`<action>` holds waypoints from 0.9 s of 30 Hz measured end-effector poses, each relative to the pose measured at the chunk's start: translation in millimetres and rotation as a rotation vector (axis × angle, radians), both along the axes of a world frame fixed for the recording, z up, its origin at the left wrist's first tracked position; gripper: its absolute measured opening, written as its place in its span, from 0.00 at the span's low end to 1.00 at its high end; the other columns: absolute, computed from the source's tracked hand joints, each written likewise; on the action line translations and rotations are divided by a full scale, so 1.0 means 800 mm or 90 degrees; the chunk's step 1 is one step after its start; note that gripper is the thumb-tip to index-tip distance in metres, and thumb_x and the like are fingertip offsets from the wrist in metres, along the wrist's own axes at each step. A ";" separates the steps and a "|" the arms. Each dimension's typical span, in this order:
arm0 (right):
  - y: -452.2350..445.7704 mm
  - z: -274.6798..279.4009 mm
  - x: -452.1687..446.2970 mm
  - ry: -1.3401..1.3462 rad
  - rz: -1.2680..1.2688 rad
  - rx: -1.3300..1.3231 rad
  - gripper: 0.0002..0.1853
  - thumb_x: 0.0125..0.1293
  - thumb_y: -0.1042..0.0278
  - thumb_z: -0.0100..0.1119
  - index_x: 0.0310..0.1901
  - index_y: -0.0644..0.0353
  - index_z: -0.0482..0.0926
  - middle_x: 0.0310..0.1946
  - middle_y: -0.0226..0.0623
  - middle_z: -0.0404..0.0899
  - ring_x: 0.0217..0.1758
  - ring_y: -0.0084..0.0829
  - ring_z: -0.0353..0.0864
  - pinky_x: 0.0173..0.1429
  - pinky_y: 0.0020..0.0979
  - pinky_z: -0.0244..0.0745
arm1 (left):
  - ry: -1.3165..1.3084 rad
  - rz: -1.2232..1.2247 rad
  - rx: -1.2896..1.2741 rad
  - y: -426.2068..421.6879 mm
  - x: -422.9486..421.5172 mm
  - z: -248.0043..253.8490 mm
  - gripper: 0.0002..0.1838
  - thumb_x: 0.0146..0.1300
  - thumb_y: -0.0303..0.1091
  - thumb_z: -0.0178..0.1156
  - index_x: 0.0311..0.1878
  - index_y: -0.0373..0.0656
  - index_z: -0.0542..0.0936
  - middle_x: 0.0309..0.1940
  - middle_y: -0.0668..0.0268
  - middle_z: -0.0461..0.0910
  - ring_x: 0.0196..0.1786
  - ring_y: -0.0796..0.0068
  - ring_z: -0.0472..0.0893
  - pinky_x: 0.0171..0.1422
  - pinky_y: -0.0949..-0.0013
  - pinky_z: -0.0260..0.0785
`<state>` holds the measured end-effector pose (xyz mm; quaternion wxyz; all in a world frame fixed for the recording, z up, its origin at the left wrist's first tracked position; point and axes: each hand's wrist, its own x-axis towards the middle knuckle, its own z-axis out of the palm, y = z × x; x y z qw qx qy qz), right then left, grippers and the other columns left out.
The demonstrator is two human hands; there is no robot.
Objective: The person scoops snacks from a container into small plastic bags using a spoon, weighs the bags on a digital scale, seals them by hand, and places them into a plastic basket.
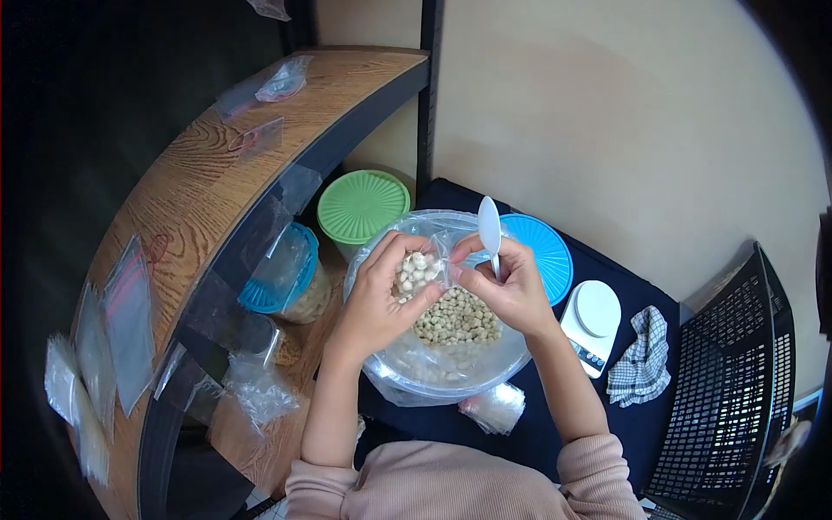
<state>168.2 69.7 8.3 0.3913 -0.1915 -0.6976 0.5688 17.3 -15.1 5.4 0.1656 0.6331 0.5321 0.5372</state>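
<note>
A small clear plastic bag (418, 270) of pale, roundish pieces rests in my left hand (374, 299), with the fingers curled around it. My right hand (516, 290) pinches the top of that bag with thumb and forefinger. It also keeps a white plastic spoon (490, 227), bowl upward, tucked between its fingers. Both hands are above a large bowl (390, 379) lined with clear plastic. Loose pale pieces (457, 318) lie inside the bowl, partly hidden by my hands.
A white scale (596, 312) and a checked cloth (640, 357) are to the right, beside a black basket (719, 390). Behind the bowl are a green-lidded container (364, 208) and a blue lid (539, 260). A wooden shelf (199, 173) with plastic bags (130, 321) curves along the left.
</note>
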 end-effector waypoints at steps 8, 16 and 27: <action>0.000 0.005 0.002 -0.044 -0.048 0.085 0.07 0.51 0.73 0.63 0.33 0.62 0.81 0.26 0.26 0.73 0.26 0.15 0.64 0.25 0.19 0.54 | 0.024 0.000 0.002 0.002 -0.004 -0.003 0.15 0.49 0.29 0.64 0.39 0.36 0.74 0.35 0.60 0.73 0.41 0.63 0.75 0.46 0.68 0.66; -0.002 0.010 0.002 -0.097 -0.072 0.201 0.09 0.46 0.72 0.65 0.31 0.63 0.82 0.27 0.32 0.75 0.33 0.24 0.72 0.36 0.23 0.66 | 0.073 0.017 0.018 0.003 -0.003 -0.007 0.13 0.46 0.22 0.62 0.37 0.36 0.73 0.35 0.61 0.73 0.42 0.66 0.75 0.47 0.69 0.65; -0.004 0.029 0.020 -0.141 -0.188 0.215 0.08 0.47 0.70 0.65 0.29 0.64 0.81 0.24 0.32 0.72 0.24 0.21 0.68 0.26 0.24 0.60 | 0.004 0.038 -0.009 0.002 0.000 -0.004 0.18 0.47 0.26 0.65 0.42 0.37 0.72 0.39 0.62 0.75 0.45 0.69 0.75 0.51 0.70 0.65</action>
